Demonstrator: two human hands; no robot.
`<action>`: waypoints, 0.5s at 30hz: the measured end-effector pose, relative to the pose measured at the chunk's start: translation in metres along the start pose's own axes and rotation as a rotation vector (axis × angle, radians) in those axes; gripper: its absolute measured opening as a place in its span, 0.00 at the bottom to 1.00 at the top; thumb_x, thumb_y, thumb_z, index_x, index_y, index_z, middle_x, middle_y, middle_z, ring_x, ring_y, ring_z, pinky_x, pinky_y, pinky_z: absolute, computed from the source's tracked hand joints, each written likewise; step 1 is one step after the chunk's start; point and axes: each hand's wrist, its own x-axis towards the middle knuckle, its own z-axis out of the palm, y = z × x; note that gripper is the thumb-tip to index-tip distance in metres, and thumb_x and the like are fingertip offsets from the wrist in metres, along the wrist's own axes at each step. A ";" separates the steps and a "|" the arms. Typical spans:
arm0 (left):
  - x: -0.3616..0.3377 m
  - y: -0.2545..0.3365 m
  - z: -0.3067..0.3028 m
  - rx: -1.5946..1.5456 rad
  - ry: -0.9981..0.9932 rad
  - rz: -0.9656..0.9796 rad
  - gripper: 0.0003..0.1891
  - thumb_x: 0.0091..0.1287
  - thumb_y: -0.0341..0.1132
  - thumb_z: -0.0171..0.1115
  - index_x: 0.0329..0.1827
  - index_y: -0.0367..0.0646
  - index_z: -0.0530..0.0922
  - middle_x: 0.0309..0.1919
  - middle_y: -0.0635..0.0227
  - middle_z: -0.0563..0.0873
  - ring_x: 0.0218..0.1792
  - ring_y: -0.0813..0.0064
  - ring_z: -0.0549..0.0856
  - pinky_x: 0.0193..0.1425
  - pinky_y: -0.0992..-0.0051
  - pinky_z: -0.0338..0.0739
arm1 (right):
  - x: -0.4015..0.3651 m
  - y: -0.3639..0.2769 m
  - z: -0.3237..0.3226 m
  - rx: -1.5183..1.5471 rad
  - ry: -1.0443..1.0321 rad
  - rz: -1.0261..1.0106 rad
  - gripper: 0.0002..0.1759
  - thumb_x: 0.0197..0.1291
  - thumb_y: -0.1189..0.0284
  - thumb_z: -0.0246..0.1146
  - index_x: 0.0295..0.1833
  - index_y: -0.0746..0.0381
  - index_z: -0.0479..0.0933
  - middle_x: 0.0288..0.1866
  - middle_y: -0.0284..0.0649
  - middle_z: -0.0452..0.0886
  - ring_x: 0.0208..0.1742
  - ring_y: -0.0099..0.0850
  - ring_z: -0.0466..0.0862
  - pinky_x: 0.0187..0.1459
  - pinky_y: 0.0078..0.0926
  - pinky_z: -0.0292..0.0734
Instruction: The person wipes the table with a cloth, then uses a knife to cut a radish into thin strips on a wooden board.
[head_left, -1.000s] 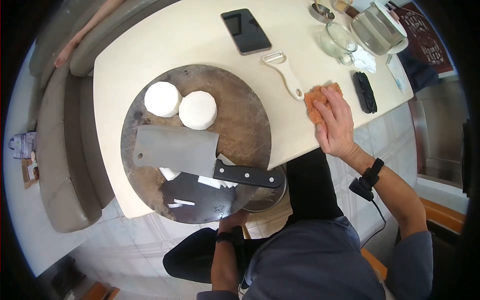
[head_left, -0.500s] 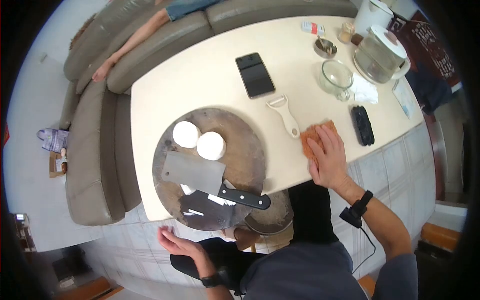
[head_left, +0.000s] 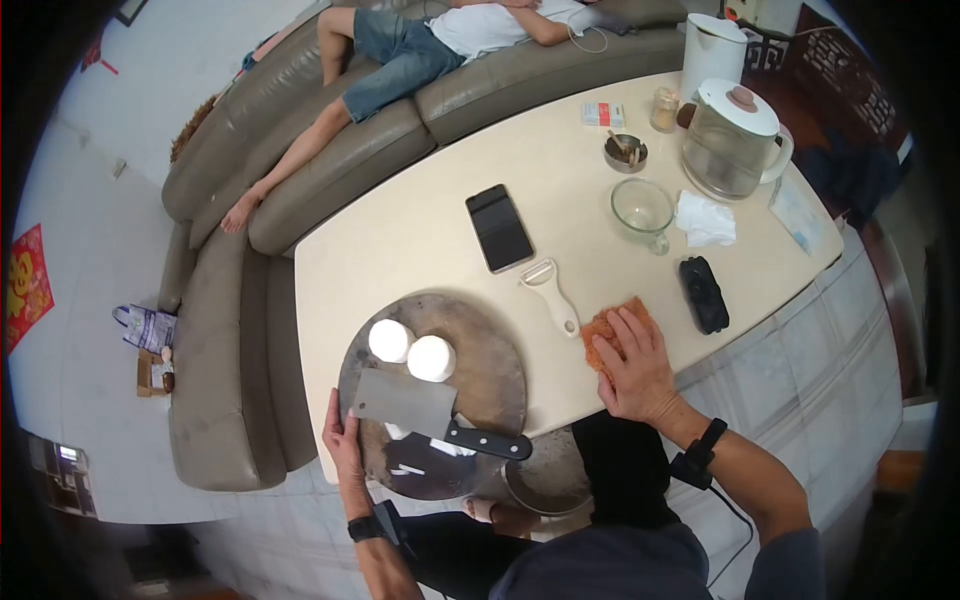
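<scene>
My left hand (head_left: 343,440) is at the left edge of the round cutting board (head_left: 490,350), its fingers apart and touching or close to the rim. On the board lie a cleaver (head_left: 405,400) with a black handle, two white round pieces (head_left: 431,358) and several small white strips (head_left: 405,470). My right hand (head_left: 637,375) rests on an orange cloth (head_left: 600,330) near the table's front edge, fingers curled over it. Left of the cloth lies a white peeler (head_left: 549,297). A black packet (head_left: 704,295) is to its right.
A phone (head_left: 500,229), glass cup (head_left: 642,210), tissue (head_left: 706,219), ashtray (head_left: 626,152) and glass kettle (head_left: 728,140) stand or lie on the table (head_left: 400,240). Below its front edge is a metal basin (head_left: 550,475). A person (head_left: 400,60) lies on the sofa (head_left: 480,95).
The view has tilted up, showing more of the person on the sofa. My left hand has moved up to the board's left edge. My right hand remains on the cloth.
</scene>
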 end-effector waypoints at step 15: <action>-0.003 0.028 0.011 0.021 0.016 0.014 0.27 0.75 0.33 0.58 0.73 0.28 0.65 0.66 0.51 0.76 0.65 0.68 0.76 0.74 0.69 0.64 | 0.045 -0.061 -0.024 -0.007 -0.020 0.012 0.29 0.48 0.67 0.65 0.59 0.63 0.77 0.70 0.56 0.67 0.73 0.51 0.65 0.69 0.63 0.58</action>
